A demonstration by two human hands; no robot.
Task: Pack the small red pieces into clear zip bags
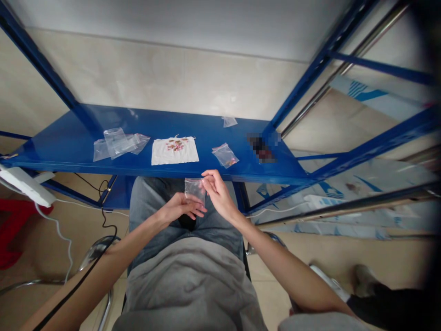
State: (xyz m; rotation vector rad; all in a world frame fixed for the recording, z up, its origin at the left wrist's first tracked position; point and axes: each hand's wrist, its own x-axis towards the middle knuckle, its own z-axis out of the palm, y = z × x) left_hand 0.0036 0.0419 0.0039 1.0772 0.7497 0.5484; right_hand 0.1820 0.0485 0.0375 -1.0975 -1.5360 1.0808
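Spanning the view, a blue metal rack (322,59) is seen from above, with a blue shelf (138,119) set against a pale wall (172,78) and a person's jeans (151,193) below its front edge. Toward the shelf's left end, a heap of clear plastic bags (120,143) is laid flat. Near the middle of the front edge, a white sheet (175,151) is spread, with small reddish-brown bits scattered on it. To its right, a clear bag with something reddish in one corner (225,155) is left near the front edge, and a scrap of clear plastic (229,121) lies by the back edge. Farther right, an object is hidden by blurring.

Just off the front edge, a small clear bag (195,189) is held above the lap, its long axis running roughly from shelf to lap with a slight tilt. Its upper corner is pinched by the thumb and fingertips of the right hand (217,191). The left hand (181,207) is curled, fingers together, against the bag's lower part; whether it grips cannot be told. A light, steady pinch near the edge is best kept, so that the thin plastic is not creased.
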